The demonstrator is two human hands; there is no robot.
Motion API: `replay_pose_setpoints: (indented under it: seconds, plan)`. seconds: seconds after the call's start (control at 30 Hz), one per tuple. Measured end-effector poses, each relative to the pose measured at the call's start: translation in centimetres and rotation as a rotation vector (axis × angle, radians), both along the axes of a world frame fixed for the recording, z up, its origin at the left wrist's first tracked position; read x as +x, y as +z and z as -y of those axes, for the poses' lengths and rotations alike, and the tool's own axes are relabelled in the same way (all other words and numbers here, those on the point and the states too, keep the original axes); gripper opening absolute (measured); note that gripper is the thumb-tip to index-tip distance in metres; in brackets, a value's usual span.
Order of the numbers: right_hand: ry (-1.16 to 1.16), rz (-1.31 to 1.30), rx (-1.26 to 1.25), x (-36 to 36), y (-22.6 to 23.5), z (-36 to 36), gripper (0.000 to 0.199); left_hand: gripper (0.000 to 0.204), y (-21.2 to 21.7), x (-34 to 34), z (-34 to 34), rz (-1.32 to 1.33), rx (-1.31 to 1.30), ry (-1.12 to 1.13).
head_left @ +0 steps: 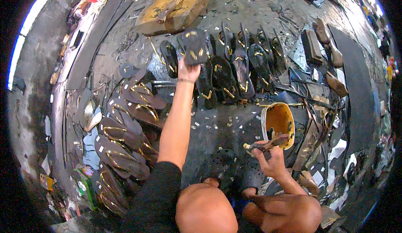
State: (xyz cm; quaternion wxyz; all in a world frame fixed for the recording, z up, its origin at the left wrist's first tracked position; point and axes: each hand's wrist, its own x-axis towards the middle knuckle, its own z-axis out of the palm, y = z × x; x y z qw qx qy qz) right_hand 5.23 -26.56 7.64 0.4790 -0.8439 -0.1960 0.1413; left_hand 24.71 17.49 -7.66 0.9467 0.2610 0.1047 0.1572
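Glue tub (279, 122), yellow inside, lying on floor right of centre, mouth facing camera; dark residue inside at lower left, otherwise coated yellow.

Right hand (271, 161) closed around brush (268, 143), gummed-up with glue, held level just below tub rim, tip overlapping tub's lower edge.

Left hand (189, 70) extended far forward, fingers pinching near edge of dark sole (193, 45) with gold marks, at left end of sole row (238, 67). Sole tilted up, leaning toward wooden block (172, 9) behind it.

Row: dark soles laid side by side, partly overlapping, gold strap ends showing, running right from held sole to metal sheet scrap (298, 53). One more sole (169, 57) just left of held one.

Left side: stack of brown insoles (125, 136) with gold straps, fanned from mid-left down to lower left, overlapping each other. Left forearm crosses just right of stack.

Block top carries hammer-like tool (167, 10), lying diagonal.

Right of row: brown shoe lasts (331, 50) and dark rectangular block (311, 45), well apart from both hands. Dark mat strip (356, 78) further right.

Floor (226, 124) between row and knees littered with small white and gold scraps. Black clogs (222, 164) on feet at bottom centre, between forearms. Offcuts and paper piled lower right near tub.
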Motion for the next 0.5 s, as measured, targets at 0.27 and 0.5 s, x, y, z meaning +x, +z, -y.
replay_pose_setpoints:
  seconds: [0.27,0.5]
  plan:
    - [-0.337,0.053,-0.17,3.1,-1.8,5.2,0.022,0.027,-0.9,-10.6,9.9,-0.358,0.248,0.178]
    - [-0.352,0.487,-0.657,6.2,-6.5,9.9,0.027,0.042,2.0,-16.0,5.3,-0.541,0.603,0.52]
